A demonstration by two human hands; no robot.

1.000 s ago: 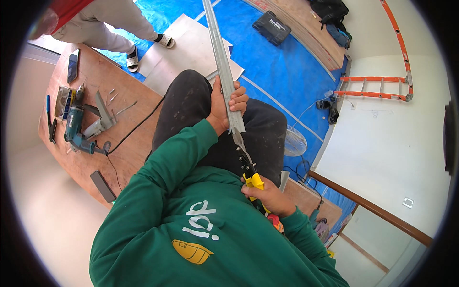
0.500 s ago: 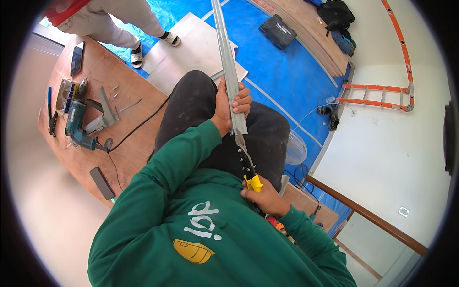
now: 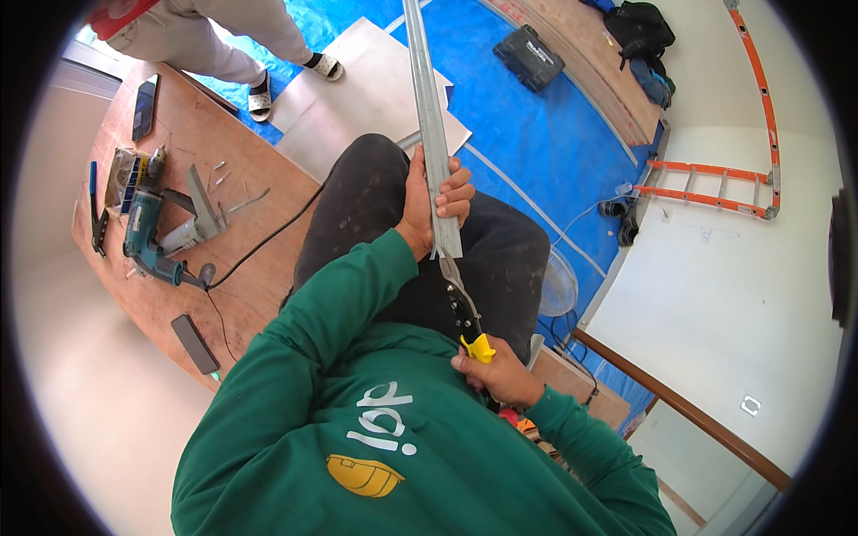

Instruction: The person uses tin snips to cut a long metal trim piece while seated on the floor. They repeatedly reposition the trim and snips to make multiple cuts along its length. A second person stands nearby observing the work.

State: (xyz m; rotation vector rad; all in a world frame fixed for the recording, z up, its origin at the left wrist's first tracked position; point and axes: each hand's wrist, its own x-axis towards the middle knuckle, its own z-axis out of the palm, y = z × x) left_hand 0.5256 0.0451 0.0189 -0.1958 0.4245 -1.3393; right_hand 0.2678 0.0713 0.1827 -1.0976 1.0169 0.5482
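Snips [image 3: 463,310] clamped in the right hand [image 3: 506,371] meet a metal channel [image 3: 429,125] gripped by the wrapped fingers [image 3: 455,196] of the left hand [image 3: 417,211], where squared blades [image 3: 450,267] should cut cleanest.

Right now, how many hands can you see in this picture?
2: your left hand around the long metal strip, and your right hand on the yellow-handled snips. The other person shows no hands; they may be out of frame.
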